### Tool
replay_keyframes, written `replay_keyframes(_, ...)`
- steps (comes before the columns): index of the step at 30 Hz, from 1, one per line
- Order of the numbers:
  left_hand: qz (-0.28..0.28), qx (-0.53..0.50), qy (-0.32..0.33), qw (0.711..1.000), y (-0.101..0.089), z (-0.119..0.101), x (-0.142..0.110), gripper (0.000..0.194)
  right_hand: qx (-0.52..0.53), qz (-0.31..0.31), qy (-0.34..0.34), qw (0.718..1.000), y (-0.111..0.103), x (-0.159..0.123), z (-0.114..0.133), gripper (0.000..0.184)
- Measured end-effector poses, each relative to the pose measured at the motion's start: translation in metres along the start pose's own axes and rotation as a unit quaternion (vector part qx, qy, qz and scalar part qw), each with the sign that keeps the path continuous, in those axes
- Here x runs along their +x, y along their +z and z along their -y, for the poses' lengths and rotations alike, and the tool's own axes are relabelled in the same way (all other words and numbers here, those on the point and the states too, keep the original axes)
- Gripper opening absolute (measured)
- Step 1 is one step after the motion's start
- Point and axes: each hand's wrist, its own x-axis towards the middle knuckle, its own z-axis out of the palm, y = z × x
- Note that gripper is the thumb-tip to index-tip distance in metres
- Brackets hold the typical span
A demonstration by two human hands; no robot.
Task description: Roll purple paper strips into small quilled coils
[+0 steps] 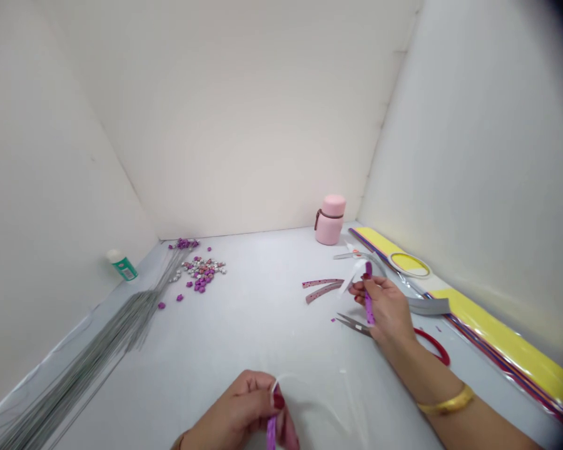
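Near the bottom middle, my left hand (246, 403) pinches a narrow purple strip (271, 431) between thumb and finger. A thin, pale, see-through band curves away from that pinch over the table. Farther right, my right hand (390, 306) is closed on another purple spotted strip (369, 307), which stands roughly upright. A white strip (354, 278) curls beside its fingertips. Under the right wrist lie scissors (354, 323) with red handles, partly hidden by the arm. Two pink dotted strips (321, 292) rest just left of the right hand.
A pink flask (329, 222) stands at the back. Along the right wall lie yellow sheets (492, 340), a tape ring (409, 265) and grey strips (429, 306). Grey wires (98, 353), purple and silver star-like pieces (204, 272) and a green-white glue stick (123, 265) are left.
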Motion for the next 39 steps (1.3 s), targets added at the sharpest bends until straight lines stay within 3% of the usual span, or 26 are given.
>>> replay_keyframes(1,0.039,-0.001,-0.046,0.998,0.0,0.001,-0.001,0.028,-0.011,-0.008,-0.009,1.0,-0.003,0.004,0.0,0.018)
replay_keyframes(6,-0.024,-0.063,-0.004,0.998,-0.003,0.004,0.001,0.028,-0.109,0.047,-0.062,0.991,-0.012,0.011,-0.005,0.026)
replay_keyframes(9,-0.072,-0.113,0.019,0.991,-0.008,0.002,0.003,0.024,-0.157,0.065,-0.124,0.978,-0.006,0.0,-0.004,0.049)
replay_keyframes(11,-0.088,-0.129,0.023,0.987,-0.009,0.001,0.005,0.023,-0.197,0.075,-0.19,0.959,-0.001,-0.012,0.0,0.045)
replay_keyframes(15,-0.082,-0.099,0.019,0.991,-0.006,0.001,0.006,0.028,-0.285,0.161,-0.381,0.865,0.008,-0.049,0.008,0.028)
replay_keyframes(16,-0.076,-0.09,0.019,0.993,-0.005,0.002,0.006,0.029,-0.298,0.213,-0.404,0.838,0.01,-0.06,0.008,0.03)
replay_keyframes(18,-0.053,-0.065,0.016,0.996,-0.004,0.003,0.006,0.033,-0.33,0.333,-0.459,0.755,0.014,-0.082,0.007,0.04)
replay_keyframes(20,-0.028,-0.029,0.002,0.999,-0.004,0.004,0.004,0.036,-0.351,0.398,-0.525,0.666,0.018,-0.099,0.004,0.042)
replay_keyframes(21,-0.013,-0.011,-0.012,1.0,-0.004,0.005,0.003,0.037,-0.346,0.407,-0.55,0.642,0.02,-0.105,0.003,0.04)
replay_keyframes(22,-0.001,0.003,-0.028,1.0,-0.005,0.005,0.003,0.036,-0.341,0.402,-0.562,0.638,0.021,-0.108,0.002,0.035)
replay_keyframes(26,0.005,0.012,-0.051,0.999,-0.007,0.005,0.001,0.029,-0.331,0.354,-0.541,0.687,0.024,-0.103,0.003,0.02)
replay_keyframes(29,-0.008,0.016,-0.031,0.999,-0.007,0.004,0.001,0.027,-0.343,0.345,-0.527,0.697,0.022,-0.093,0.004,0.021)
replay_keyframes(32,-0.007,0.03,-0.017,0.999,-0.006,0.006,0.001,0.027,-0.352,0.358,-0.459,0.733,0.02,-0.091,0.004,0.02)
replay_keyframes(34,-0.021,0.034,0.001,0.999,-0.007,0.007,0.004,0.026,-0.337,0.381,-0.346,0.788,0.021,-0.095,0.005,0.018)
replay_keyframes(36,-0.053,0.032,0.022,0.998,-0.007,0.007,0.007,0.025,-0.288,0.417,-0.178,0.844,0.024,-0.099,0.005,0.016)
replay_keyframes(39,-0.123,0.066,0.062,0.988,-0.007,0.005,0.01,0.02,-0.174,0.449,0.053,0.875,0.028,-0.104,0.002,0.017)
